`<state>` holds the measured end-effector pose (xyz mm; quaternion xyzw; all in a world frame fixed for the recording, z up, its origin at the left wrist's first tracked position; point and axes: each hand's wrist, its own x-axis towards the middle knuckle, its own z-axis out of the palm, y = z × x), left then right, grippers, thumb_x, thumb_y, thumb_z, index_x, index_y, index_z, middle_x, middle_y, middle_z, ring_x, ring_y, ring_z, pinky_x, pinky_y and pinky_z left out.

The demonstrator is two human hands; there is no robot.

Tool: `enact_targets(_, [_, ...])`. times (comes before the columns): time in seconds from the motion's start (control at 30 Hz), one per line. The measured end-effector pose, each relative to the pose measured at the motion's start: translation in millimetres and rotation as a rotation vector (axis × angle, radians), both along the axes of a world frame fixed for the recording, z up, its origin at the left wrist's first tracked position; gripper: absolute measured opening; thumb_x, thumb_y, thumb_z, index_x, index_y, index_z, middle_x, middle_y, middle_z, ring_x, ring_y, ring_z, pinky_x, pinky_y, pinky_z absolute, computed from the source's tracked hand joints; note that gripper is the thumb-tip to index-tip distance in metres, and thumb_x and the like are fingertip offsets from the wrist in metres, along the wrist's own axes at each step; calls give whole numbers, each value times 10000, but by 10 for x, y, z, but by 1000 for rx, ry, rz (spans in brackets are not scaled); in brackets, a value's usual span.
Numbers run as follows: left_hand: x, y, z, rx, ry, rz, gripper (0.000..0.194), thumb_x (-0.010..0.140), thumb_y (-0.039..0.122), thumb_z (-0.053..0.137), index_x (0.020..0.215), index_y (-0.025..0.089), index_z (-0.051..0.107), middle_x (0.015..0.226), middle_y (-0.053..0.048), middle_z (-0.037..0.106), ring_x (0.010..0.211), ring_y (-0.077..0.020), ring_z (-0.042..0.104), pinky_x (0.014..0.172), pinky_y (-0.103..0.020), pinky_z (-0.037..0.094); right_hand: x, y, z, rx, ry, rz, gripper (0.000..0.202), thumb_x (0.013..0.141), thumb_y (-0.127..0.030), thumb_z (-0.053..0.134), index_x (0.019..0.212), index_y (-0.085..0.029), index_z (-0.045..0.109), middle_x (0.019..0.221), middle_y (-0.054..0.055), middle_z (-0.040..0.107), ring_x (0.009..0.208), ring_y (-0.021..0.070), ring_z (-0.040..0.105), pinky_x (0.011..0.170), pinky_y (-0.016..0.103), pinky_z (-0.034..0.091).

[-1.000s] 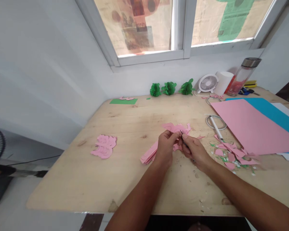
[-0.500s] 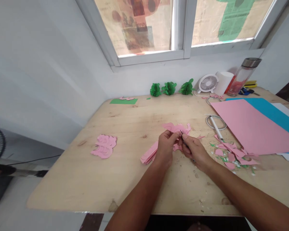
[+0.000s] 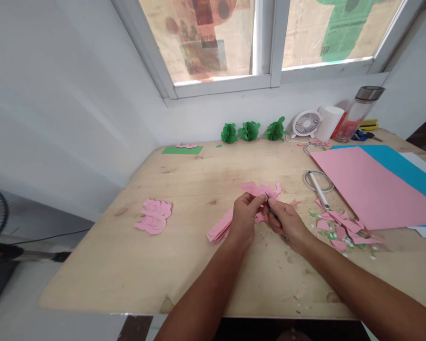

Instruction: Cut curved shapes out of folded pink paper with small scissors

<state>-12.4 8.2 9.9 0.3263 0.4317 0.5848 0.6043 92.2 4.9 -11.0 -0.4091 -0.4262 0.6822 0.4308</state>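
Observation:
Near the middle of the table my left hand (image 3: 245,215) is closed, its thumb and fingers pinching a pink paper piece (image 3: 256,188) with curvy cut edges. My right hand (image 3: 290,221), also closed, grips a slim dark pointed tool (image 3: 275,216). The tool's tip meets the paper between my two hands; whether it is a craft knife or small scissors I cannot tell. Part of the paper is hidden behind my fingers. Beside my left wrist lies a stack of folded pink paper strips (image 3: 219,228). Farther left rests a pile of pink cutouts (image 3: 153,217).
Pink and green scraps (image 3: 344,229) lie right of my right hand, near a white pen (image 3: 318,189) and a grey coil. Pink sheets (image 3: 372,189) cover the right side. Green paper figures (image 3: 248,130), a small fan (image 3: 306,123) and a bottle (image 3: 360,113) line the wall.

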Motion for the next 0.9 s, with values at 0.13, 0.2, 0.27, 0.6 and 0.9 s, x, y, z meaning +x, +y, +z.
enact_targets(0.13, [-2, 0, -2, -4, -3, -3, 208, 644, 269, 638, 572, 149, 485, 492, 22, 491, 463, -82, 436, 547, -255, 372, 0, -5, 5, 4, -12, 0, 386, 782, -520, 508, 637, -163, 495, 378, -95, 285, 334, 45, 179, 357, 204, 87])
enact_targets(0.2, [-3, -1, -3, 1, -6, -5, 209, 648, 272, 638, 571, 148, 488, 497, 21, 495, 468, -82, 440, 550, -255, 372, 0, -5, 11, 3, -19, -2, 387, 781, -522, 506, 635, -164, 493, 378, -94, 288, 334, 46, 177, 358, 207, 86])
enact_targets(0.27, [-2, -2, -2, 2, -8, -5, 209, 648, 272, 639, 571, 148, 490, 502, 20, 498, 468, -81, 440, 551, -254, 372, -1, -4, 17, -1, -23, -2, 388, 777, -527, 507, 632, -166, 490, 380, -93, 291, 334, 47, 178, 359, 208, 87])
enact_targets(0.6, [2, -6, 13, -3, -15, 3, 188, 657, 244, 629, 579, 144, 491, 505, 19, 495, 468, -82, 440, 547, -255, 371, -1, -2, 10, 12, -11, -2, 385, 784, -517, 507, 634, -163, 492, 381, -96, 281, 337, 42, 176, 359, 206, 87])
enact_targets(0.9, [-6, -4, 2, -3, -10, -9, 208, 642, 275, 643, 581, 146, 491, 510, 17, 497, 467, -81, 439, 541, -249, 376, -5, -8, 22, 20, -30, 1, 388, 781, -530, 495, 635, -171, 481, 383, -96, 277, 337, 48, 171, 360, 210, 90])
